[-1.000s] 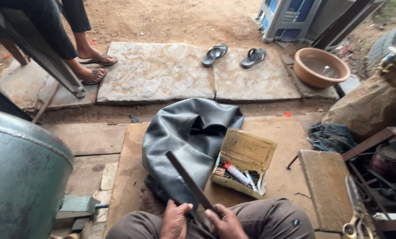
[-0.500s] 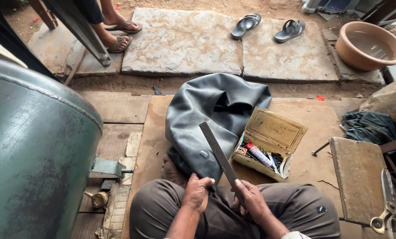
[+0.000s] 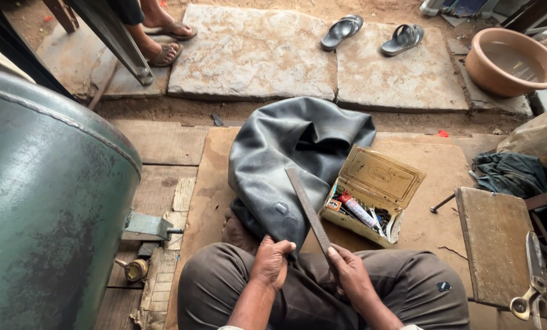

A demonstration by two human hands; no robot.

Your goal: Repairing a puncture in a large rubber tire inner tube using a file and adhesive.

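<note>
Centre frame, the black inner tube (image 3: 285, 159) lies draped over the person's knee. The left hand (image 3: 271, 261) has its fingers curled tight on a fold of rubber; the right hand (image 3: 351, 274) is wrapped around the file (image 3: 310, 214), blade angled toward upper left. Best kept flat, short strokes on the pinned spot, rubber held taut. The open tin (image 3: 371, 195) sits just right.

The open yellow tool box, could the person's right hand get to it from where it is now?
Probably yes. The yellow tool box lies open just ahead of the right hand, nothing between them, but that hand holds the metal file.
</note>
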